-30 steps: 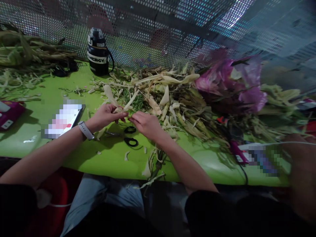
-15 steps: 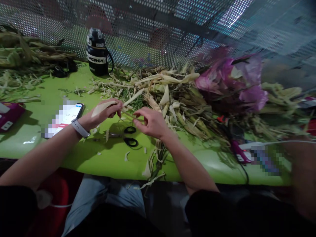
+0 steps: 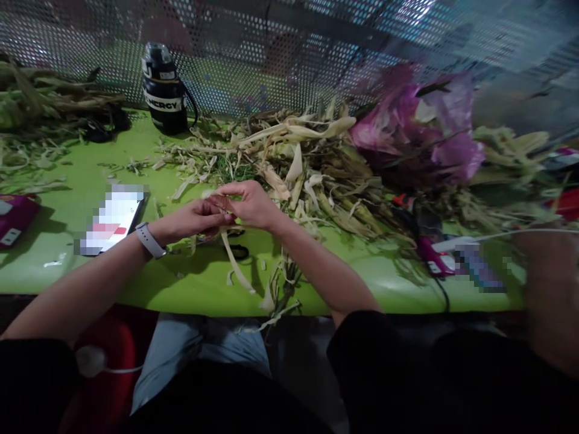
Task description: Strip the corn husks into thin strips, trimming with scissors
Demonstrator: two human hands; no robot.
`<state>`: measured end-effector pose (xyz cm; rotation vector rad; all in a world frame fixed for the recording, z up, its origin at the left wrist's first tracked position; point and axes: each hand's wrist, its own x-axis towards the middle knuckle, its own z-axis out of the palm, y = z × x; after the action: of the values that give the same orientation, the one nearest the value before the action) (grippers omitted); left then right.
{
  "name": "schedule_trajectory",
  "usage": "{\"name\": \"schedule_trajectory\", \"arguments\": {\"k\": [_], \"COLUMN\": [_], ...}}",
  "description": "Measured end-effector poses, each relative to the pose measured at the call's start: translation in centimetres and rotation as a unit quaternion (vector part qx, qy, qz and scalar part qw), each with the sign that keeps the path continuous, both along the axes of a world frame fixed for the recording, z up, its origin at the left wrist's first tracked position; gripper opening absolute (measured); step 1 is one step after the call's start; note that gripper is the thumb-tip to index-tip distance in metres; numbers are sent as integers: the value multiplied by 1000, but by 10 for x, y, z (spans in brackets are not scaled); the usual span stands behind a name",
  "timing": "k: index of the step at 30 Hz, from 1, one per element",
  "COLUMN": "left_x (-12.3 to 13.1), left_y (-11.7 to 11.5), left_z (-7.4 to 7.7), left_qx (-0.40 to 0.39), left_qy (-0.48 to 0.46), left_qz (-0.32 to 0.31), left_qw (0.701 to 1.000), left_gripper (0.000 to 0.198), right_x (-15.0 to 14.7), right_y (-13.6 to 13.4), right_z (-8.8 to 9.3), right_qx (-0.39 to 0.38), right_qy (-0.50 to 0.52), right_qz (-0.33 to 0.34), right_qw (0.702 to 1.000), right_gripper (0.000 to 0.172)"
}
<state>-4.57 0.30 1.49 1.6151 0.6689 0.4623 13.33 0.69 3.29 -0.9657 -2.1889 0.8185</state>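
My left hand point(image 3: 195, 218), with a white band on its wrist, is closed around a pale corn husk strip point(image 3: 235, 264). The strip's long end dangles below the fingers over the green table. Meeting it from the other side, my right hand point(image 3: 251, 204) pinches the same husk; the fingers of both hands touch and hide most of the grip. Beneath them lie black-handled scissors point(image 3: 239, 251), largely covered by the hands and strip. A heap of dried corn husks point(image 3: 312, 163) spreads just beyond my right hand.
A black bottle point(image 3: 165, 99) stands at the back by the perforated metal panel. The lit phone point(image 3: 113, 220) lies left of my forearm, near a purple box point(image 3: 15, 220). A pink plastic bag point(image 3: 416, 132) sits right. Another person's blurred arm point(image 3: 549, 295) is at far right.
My hands have come together, and the right hand has moved left to the left hand. The husk strip, earlier lying back over my left hand, now hangs down in front.
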Motion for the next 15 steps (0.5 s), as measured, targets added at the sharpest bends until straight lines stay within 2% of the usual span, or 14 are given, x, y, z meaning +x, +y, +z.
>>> {"name": "schedule_trajectory", "arguments": {"k": [5,8,10,12,15], "left_x": [1,3,6,8,9], "left_y": [-2,-6,-7,-7,-5], "left_z": [1,3,3,0,-5], "left_qx": [-16,-26,-35,-52,-86], "left_qy": [-3,12,17,15,-22], "left_qz": [-8,-35,-31,-5,80], "left_qw": [1000,999,999,999,993], "left_gripper": [38,40,41,41,41], "right_x": [-2,-3,-2,3,15], "right_y": [-1,0,0,0,-5], "right_z": [-3,-7,-7,-2,12], "right_qx": [97,124,127,120,80], "right_qy": [-45,-54,-44,-48,-103], "right_qz": [-47,-68,-75,-85,-113], "right_qw": [993,988,988,988,985], "right_gripper": [28,30,33,39,55]}}
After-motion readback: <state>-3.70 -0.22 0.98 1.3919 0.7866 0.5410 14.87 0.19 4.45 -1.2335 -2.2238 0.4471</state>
